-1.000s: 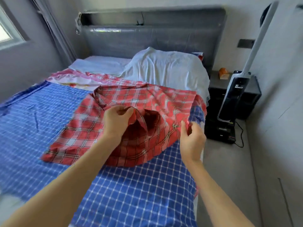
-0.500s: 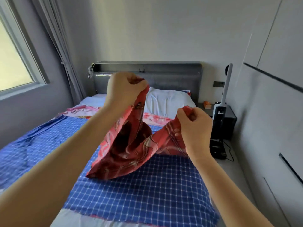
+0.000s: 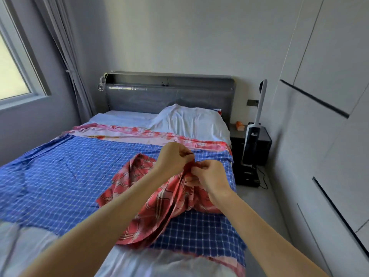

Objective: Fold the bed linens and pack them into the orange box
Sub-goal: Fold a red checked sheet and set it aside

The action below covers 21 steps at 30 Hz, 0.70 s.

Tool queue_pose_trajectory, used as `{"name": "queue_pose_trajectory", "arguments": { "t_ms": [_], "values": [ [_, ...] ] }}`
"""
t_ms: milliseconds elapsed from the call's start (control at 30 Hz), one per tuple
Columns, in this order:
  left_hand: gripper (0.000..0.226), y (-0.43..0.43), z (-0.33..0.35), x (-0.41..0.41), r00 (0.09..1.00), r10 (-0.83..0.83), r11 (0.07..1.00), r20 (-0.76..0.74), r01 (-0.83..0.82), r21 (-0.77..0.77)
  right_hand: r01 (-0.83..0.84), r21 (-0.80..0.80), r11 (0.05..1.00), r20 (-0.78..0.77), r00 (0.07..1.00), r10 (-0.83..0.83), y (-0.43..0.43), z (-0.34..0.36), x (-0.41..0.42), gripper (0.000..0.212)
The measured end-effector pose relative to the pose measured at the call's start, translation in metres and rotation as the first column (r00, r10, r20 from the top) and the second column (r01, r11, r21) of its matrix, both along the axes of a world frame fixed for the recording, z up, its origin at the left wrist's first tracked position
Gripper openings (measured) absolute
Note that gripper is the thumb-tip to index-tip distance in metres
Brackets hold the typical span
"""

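Red plaid cloth (image 3: 143,216): bunched over the right half of the blue checked sheet (image 3: 60,176). Its top edge is lifted clear of that sheet, while its lower folds are draped on the sheet almost to the sheet's near edge.

Left hand (image 3: 172,159): held above the blue checked sheet. Its fingers (image 3: 184,154) are curled tight, and the cloth's raised edge is pinched in them.

Right hand (image 3: 209,176): held above the sheet's right part, close against the left hand. Its fingers (image 3: 201,166) are curled inward, and the same raised edge is nipped between thumb and fingertips.

Cloth relative to the fingers: the top edge is gathered right at the fingertips of both hands — the rest hangs below them and passes under both forearms down to the sheet. One flap is spread on the sheet to the left of the left hand.

Pink patterned sheet (image 3: 119,134): laid just beyond the blue checked sheet's far edge.

White pillow (image 3: 191,120): set beyond the sheet's far right corner, against the grey headboard (image 3: 169,96).

Upright vacuum (image 3: 251,140): stood on the floor off the sheet's right side, in front of a dark nightstand (image 3: 266,140) — a small orange object (image 3: 240,125) is seen on top of it.

Curtain (image 3: 65,62): hung beyond the sheet's far left corner.
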<state>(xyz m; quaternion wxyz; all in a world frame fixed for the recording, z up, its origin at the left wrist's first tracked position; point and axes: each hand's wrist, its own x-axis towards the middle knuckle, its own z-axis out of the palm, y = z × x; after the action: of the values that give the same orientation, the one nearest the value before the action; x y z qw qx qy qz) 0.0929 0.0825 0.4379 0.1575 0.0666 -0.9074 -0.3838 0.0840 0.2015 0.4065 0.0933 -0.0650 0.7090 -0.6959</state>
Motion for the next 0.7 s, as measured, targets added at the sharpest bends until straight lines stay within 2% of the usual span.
{"name": "queue_pose_trajectory", "arguments": {
  "t_ms": [100,233,300,433,500,600,700],
  "values": [
    [0.018,0.01,-0.004,0.011,1.0,-0.01,0.992,-0.024,0.007,-0.125,-0.011,-0.005,1.0,0.032,0.999,0.012,0.004,-0.007,0.006,0.024],
    [0.016,0.018,-0.009,0.017,0.997,-0.068,0.983,-0.043,0.06,-0.174,0.007,-0.072,0.997,0.086,0.996,-0.001,0.016,-0.011,0.006,0.022],
    [0.016,0.023,-0.012,0.018,0.996,-0.076,0.974,-0.053,0.063,-0.218,0.015,-0.058,0.998,0.075,0.997,-0.01,0.02,-0.011,0.005,0.022],
    [0.017,0.031,-0.016,0.015,0.995,-0.05,0.975,-0.081,0.031,-0.219,-0.007,0.017,1.0,0.022,1.0,0.007,0.021,-0.01,0.003,0.026],
    [0.019,0.035,-0.02,0.017,0.994,-0.084,0.967,-0.063,0.066,-0.246,-0.016,0.055,0.998,-0.003,1.0,0.017,0.023,-0.013,-0.001,0.024],
    [0.018,0.034,-0.028,0.019,0.988,-0.147,0.975,-0.036,0.138,-0.175,-0.033,0.148,0.988,-0.036,0.999,0.039,0.028,-0.016,-0.005,0.021],
    [0.02,0.03,-0.035,0.019,0.988,-0.145,0.98,-0.049,0.137,-0.143,-0.103,0.236,0.966,-0.061,0.991,0.12,0.028,-0.014,-0.004,0.026]
  ]
}}
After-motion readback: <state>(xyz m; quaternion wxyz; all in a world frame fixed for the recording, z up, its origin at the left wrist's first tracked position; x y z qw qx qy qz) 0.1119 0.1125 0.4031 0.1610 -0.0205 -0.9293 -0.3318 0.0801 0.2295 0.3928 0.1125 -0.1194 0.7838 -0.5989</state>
